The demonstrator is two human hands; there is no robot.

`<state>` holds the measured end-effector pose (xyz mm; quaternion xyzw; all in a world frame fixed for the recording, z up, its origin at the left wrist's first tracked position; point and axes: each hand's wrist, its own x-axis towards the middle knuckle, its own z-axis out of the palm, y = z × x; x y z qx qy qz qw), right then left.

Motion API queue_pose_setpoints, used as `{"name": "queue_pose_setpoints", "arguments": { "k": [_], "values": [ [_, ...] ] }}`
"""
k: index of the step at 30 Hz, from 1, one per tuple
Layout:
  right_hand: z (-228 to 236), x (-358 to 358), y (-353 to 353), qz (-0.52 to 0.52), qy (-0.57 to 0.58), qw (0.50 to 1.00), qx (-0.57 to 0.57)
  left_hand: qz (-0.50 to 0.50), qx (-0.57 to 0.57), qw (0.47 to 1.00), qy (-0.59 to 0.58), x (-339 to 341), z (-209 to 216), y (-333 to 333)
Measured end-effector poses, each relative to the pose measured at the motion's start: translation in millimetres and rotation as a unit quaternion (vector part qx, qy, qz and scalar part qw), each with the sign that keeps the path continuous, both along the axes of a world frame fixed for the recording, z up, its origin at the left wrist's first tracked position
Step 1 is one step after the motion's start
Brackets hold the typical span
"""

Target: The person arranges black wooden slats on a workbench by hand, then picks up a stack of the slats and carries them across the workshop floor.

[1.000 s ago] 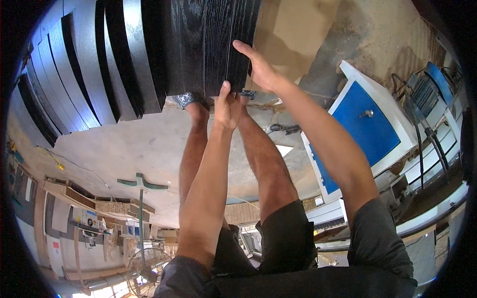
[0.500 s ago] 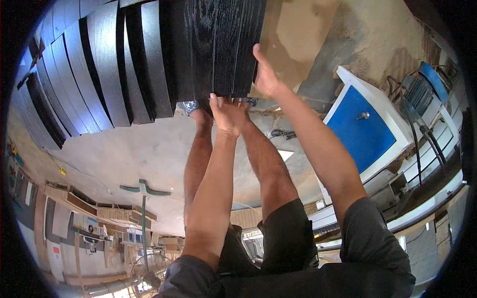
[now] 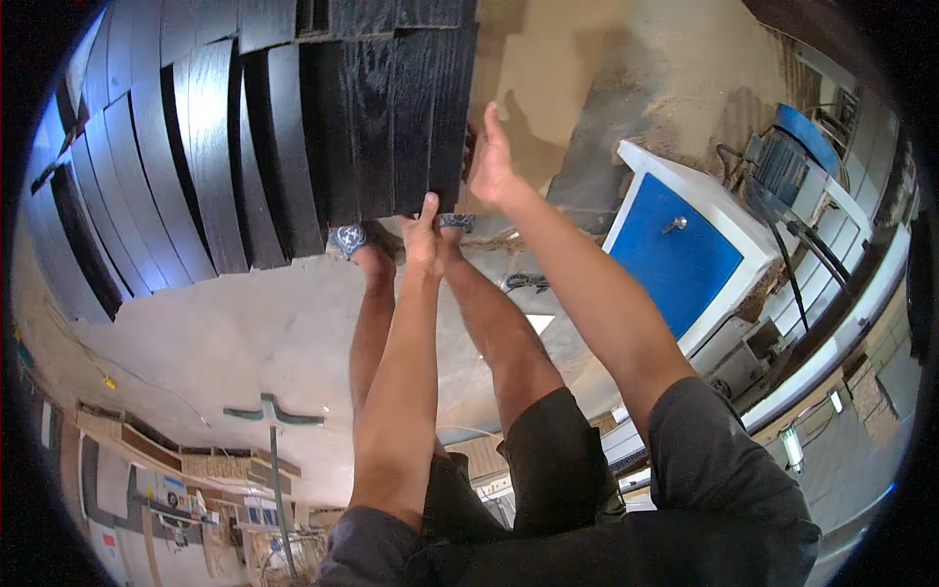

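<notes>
Black wood-grain planks (image 3: 367, 127) lie side by side in front of me. My left hand (image 3: 423, 237) is closed on the near end of the rightmost black plank (image 3: 430, 117); its thumb lies on top and its fingers are mostly hidden. Along that plank's right edge stands my right hand (image 3: 491, 164), thumb stretched away from me and palm toward the wood. That hand looks open, with some fingers out of sight, and I cannot tell whether it touches the edge.
At right stands a white cabinet (image 3: 631, 157) with a blue door (image 3: 675, 259), beside a blue motor (image 3: 782, 166). Dark cable (image 3: 526, 282) lies on the floor near my feet. A green push broom (image 3: 272, 416) is at lower left. Tan sheet (image 3: 548, 59) extends beyond the planks.
The planks and both my hands sit further left in view, with the planks' far ends now showing. My left hand keeps its grip; my right hand stays by the right edge.
</notes>
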<state>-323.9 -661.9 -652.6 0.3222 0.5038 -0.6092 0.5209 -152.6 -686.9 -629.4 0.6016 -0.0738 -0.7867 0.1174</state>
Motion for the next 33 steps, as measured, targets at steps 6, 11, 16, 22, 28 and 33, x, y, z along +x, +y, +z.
{"name": "queue_pose_setpoints", "arguments": {
  "k": [6, 11, 16, 22, 28, 33],
  "values": [
    [-11, 4, 8, 0.003, 0.009, 0.998, 0.069, -0.006, 0.130, 0.987, 0.089, -12, 21, -18],
    [-3, 11, 7, 0.020, 0.003, 0.999, 0.030, -0.020, 0.050, 0.997, 0.049, 17, -20, -11],
    [23, 25, 61, 0.051, 0.009, 0.996, 0.078, -0.211, -0.007, 0.977, 0.018, 51, -14, 7],
    [115, 78, 112, 0.163, 0.140, 0.973, 0.082, -0.464, -0.073, 0.880, 0.069, 155, 74, -17],
    [237, 127, 165, 0.259, 0.344, 0.897, 0.101, -0.519, -0.175, 0.836, -0.031, 131, 250, -93],
    [333, 157, 188, 0.167, 0.210, 0.957, 0.111, -0.538, -0.197, 0.818, -0.059, 76, 355, -121]
  ]
}}
